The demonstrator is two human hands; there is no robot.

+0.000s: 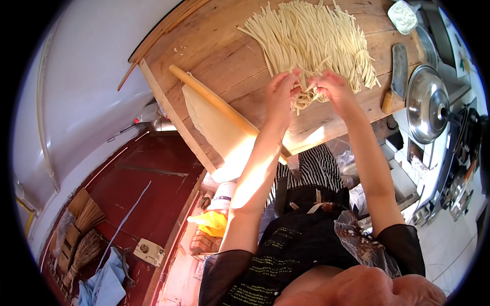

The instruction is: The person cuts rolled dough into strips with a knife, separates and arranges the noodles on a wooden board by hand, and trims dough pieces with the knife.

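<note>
A wide layer of long, flat, pale noodles (311, 38) lies on the wooden table. At its near edge, my left hand (282, 94) has its thumb and fingers pinched together on noodle strands. My right hand (334, 89) is closed beside it, its fingertips also pinching strands. Between and just under both hands, a small looped bunch of noodles (304, 99) rests close to the table's near edge. To the left lies a long wooden rolling pin (214, 102) alongside a pale sheet (212, 125), perhaps dough or cloth; which one I cannot tell.
A cleaver (398, 71) with a wooden handle lies at the table's right edge, near a metal pot lid (427, 104). A white tub (402, 17) of white powder stands at the far right. Thin sticks (166, 33) run along the left edge. Brooms (84, 250) lean by a red door (148, 183).
</note>
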